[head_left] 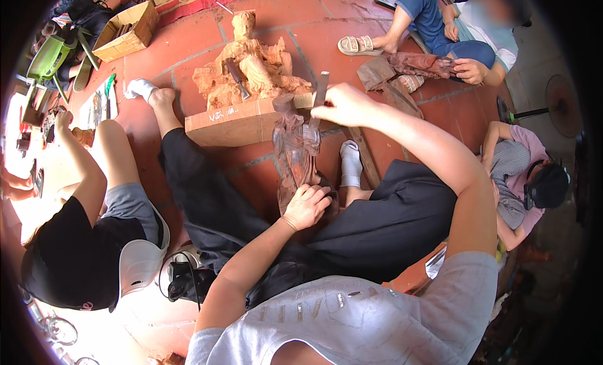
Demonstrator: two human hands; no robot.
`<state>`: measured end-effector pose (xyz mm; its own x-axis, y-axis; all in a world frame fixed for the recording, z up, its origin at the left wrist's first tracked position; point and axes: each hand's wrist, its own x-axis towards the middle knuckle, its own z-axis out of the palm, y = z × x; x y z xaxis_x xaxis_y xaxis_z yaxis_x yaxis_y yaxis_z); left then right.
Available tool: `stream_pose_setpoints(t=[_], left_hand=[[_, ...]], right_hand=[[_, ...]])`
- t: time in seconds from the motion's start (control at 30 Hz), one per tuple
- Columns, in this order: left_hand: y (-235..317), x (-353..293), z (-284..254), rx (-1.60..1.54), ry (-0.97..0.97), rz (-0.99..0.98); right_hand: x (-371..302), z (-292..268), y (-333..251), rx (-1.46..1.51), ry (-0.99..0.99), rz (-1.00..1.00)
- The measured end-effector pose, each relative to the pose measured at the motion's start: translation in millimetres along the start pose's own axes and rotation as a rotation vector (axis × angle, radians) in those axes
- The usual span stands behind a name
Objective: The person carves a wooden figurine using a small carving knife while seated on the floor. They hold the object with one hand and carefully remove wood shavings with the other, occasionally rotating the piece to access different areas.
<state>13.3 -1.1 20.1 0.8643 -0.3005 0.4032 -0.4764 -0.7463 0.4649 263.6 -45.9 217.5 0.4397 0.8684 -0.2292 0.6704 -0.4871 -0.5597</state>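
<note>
A dark reddish-brown carved wooden statue (pixel 294 148) of a robed figure stands upright between my bent legs. My left hand (pixel 306 207) is closed round its lower part, with the back of the hand upward. At the upper right side of the carving, my right hand (pixel 342 106) grips a flat grey strip (pixel 321 92), like a file or sanding strip. The strip stands nearly upright beside the figure's head and shoulder; I cannot tell whether it touches the wood. The statue's base is partly hidden behind my left hand.
A larger pale wood carving (pixel 248 70) on a thick block (pixel 235 123) stands just ahead. Co-workers sit left and right, one holding a reddish carving (pixel 421 64). A cardboard box (pixel 127 31), a green chair (pixel 51 59) and a fan (pixel 561 106) stand farther off.
</note>
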Motion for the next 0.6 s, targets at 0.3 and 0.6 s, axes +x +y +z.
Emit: stream_pose_setpoints(t=[0.3,0.6], left_hand=[[3,-5,1,-0.014,-0.012,0.005],[2,-4,-2,-0.024,-0.022,-0.013]], right_hand=[[-3,25,16,-0.053,-0.131,-0.175],[-7,29,14,-0.014,-0.165,-0.24]])
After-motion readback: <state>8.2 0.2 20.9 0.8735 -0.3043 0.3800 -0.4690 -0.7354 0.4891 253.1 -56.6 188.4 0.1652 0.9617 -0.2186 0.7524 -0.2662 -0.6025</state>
